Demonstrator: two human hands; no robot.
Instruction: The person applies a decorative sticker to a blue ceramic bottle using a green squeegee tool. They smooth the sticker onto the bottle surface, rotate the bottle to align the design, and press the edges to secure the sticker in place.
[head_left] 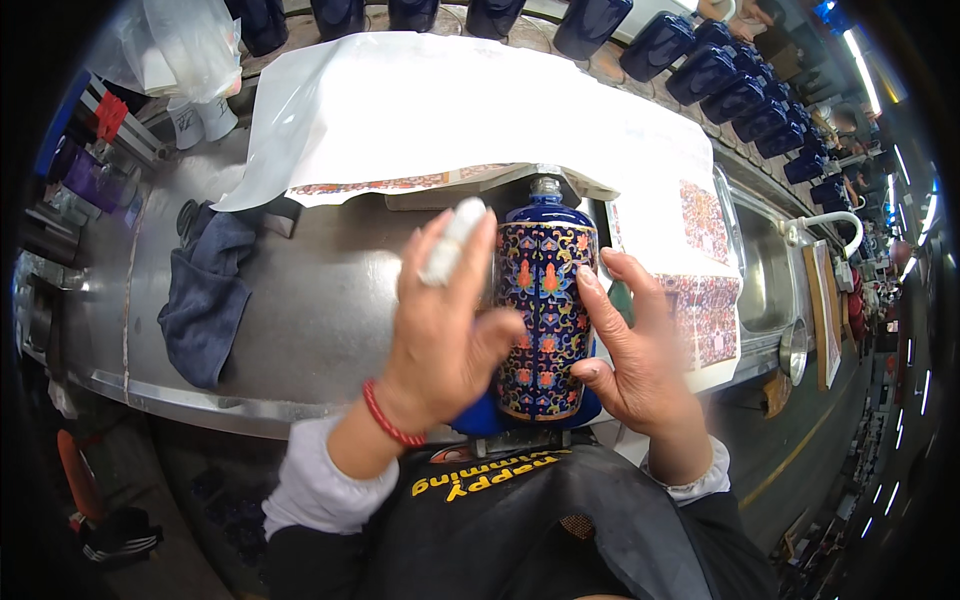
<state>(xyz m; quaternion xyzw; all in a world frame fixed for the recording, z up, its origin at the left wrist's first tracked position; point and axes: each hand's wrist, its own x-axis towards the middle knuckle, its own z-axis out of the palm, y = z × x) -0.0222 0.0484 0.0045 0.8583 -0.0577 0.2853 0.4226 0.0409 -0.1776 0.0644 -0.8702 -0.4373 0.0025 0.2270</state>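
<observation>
A dark blue bottle [545, 330] with a colourful floral pattern and a narrow neck lies on its back in front of me, its neck pointing away. My left hand [440, 320] is open at the bottle's left side, slightly smeared by motion, with white wrapping on a finger and the thumb over the pattern's edge. On the other side, my right hand [640, 350] has its fingers spread, index finger and thumb touching the bottle's right edge. Something blue [475, 413] shows under the bottle's near end.
A large white sheet [430, 110] spans the metal worktop [310, 290] behind the bottle. Patterned sheets [705, 315] lie at right, before a sink [765, 285] with a tap. A grey-blue cloth [205, 300] lies left. Several blue bottles [590, 25] line the far side.
</observation>
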